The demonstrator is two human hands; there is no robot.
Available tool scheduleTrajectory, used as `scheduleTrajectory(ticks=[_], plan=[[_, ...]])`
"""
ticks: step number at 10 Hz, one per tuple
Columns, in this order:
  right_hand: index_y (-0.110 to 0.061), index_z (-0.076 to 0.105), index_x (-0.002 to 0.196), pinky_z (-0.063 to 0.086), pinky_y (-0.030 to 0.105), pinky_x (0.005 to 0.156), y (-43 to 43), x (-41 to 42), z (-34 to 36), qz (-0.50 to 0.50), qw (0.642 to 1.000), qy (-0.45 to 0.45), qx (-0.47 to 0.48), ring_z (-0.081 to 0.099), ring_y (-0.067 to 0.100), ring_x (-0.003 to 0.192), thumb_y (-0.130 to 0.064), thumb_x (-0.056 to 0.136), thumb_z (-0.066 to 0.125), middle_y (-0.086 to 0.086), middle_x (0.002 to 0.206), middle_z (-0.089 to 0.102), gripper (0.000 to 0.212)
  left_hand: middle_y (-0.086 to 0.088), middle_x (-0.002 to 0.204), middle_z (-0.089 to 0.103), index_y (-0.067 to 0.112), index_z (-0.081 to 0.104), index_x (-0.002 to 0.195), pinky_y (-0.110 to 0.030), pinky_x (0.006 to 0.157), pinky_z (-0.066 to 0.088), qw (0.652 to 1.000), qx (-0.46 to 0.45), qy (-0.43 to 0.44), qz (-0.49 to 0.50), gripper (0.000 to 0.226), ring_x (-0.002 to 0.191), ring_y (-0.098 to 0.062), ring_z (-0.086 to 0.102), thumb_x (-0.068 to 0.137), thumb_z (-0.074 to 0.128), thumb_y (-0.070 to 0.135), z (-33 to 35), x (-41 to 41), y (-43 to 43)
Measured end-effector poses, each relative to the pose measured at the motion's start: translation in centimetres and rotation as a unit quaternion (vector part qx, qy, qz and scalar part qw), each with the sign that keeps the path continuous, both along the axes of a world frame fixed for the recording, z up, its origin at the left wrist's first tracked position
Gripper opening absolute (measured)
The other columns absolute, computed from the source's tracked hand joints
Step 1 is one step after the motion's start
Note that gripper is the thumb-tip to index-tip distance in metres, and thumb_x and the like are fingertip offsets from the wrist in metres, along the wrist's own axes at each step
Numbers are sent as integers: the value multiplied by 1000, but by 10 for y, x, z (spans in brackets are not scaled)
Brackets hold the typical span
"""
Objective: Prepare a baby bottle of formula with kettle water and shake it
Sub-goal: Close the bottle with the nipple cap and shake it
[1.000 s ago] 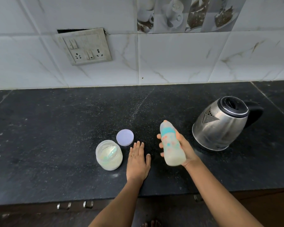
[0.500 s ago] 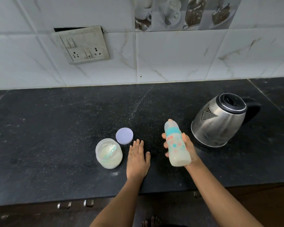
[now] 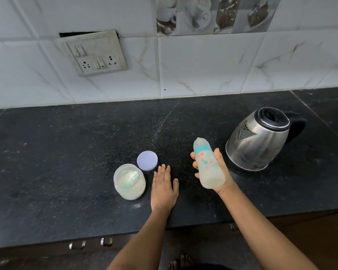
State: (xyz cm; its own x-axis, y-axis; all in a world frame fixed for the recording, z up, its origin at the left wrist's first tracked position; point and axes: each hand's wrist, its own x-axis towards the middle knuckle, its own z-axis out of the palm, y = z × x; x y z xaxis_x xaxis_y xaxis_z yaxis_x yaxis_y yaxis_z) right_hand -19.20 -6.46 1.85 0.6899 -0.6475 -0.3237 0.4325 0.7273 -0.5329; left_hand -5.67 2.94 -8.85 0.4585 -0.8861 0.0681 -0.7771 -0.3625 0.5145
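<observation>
My right hand [image 3: 221, 175] grips a clear baby bottle [image 3: 208, 163] with a teal collar, red print and milky liquid in its base, held tilted above the black counter [image 3: 66, 152]. Flat on the counter lies my left hand [image 3: 164, 185], palm down and fingers together, holding nothing. Just left of it stands an open plastic jar of white formula powder [image 3: 129, 181] with a scoop inside. The jar's pale purple lid [image 3: 147, 160] rests behind it. A steel kettle [image 3: 260, 138] with a black lid and handle stands to the right of the bottle.
A white tiled wall with a switch and socket plate [image 3: 95, 52] rises behind the counter. Drawer handles [image 3: 91, 243] show under the counter's front edge. Bare toes [image 3: 180, 263] appear on the floor below.
The bottle in my right hand has shifted slightly between frames, with its tilt changing a little. My left hand has stayed flat on the counter.
</observation>
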Motion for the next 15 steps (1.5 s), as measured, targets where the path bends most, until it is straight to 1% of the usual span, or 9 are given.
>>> scheduleTrajectory(ticks=[1,3,5,8,10,11,13,14,15], plan=[[-5,58,111,61,36,71,-3,5,8,-98,995,-17,20,71,19,83,-49,87,56,9,93,73,50,-6,158,20,13,25,150,-27,119,-3,1000,4,-3,-2,56,147,-15,9,99,35,35,0,0,0],[-4,57,116,59,35,65,-7,13,28,-139,985,-62,76,66,24,91,-44,89,57,14,105,65,49,-6,158,20,13,25,149,-28,119,-3,1000,4,-2,-1,56,147,-15,10,99,36,34,0,0,0],[-10,43,139,60,48,67,-12,16,36,-146,933,-235,229,56,34,107,-34,94,62,8,143,37,55,-6,159,17,13,23,150,-27,119,-4,1000,9,-5,-3,56,147,-15,8,100,34,35,2,0,1],[0,45,135,58,53,62,-14,13,50,-193,945,-168,203,55,41,112,-31,94,61,28,134,49,54,-5,159,16,14,22,150,-27,119,-3,1000,12,-5,-2,56,147,-13,7,100,33,36,2,0,1],[-8,38,132,42,70,83,-6,8,64,-195,958,-149,149,50,52,114,-26,96,50,32,131,46,42,-5,159,16,14,22,150,-28,120,-3,1000,14,-6,-2,56,148,-13,6,100,33,36,2,0,1],[-7,39,133,43,72,87,1,-1,65,-140,974,-165,63,54,51,114,-6,81,57,30,129,51,55,-4,160,15,14,22,150,-27,119,-4,1000,14,-5,-1,56,148,-13,6,100,33,36,2,0,1],[-8,46,132,56,53,76,-10,2,62,-150,961,-223,70,59,37,107,-6,53,91,19,125,54,91,-5,159,18,13,24,150,-26,118,-5,1000,6,-5,1,56,147,-15,9,100,36,35,1,0,1],[-5,41,126,55,54,79,-10,3,55,-86,947,-288,112,54,30,102,-13,71,81,17,115,45,68,-6,159,18,13,25,149,-28,119,-2,1000,7,-2,0,56,147,-15,9,99,36,35,0,-1,1],[3,41,123,57,44,79,-5,-1,48,-24,975,-221,15,61,32,94,-14,76,76,23,112,49,61,-6,159,19,13,26,149,-28,119,-2,1000,6,-5,2,56,147,-15,10,99,32,37,-1,0,0]])
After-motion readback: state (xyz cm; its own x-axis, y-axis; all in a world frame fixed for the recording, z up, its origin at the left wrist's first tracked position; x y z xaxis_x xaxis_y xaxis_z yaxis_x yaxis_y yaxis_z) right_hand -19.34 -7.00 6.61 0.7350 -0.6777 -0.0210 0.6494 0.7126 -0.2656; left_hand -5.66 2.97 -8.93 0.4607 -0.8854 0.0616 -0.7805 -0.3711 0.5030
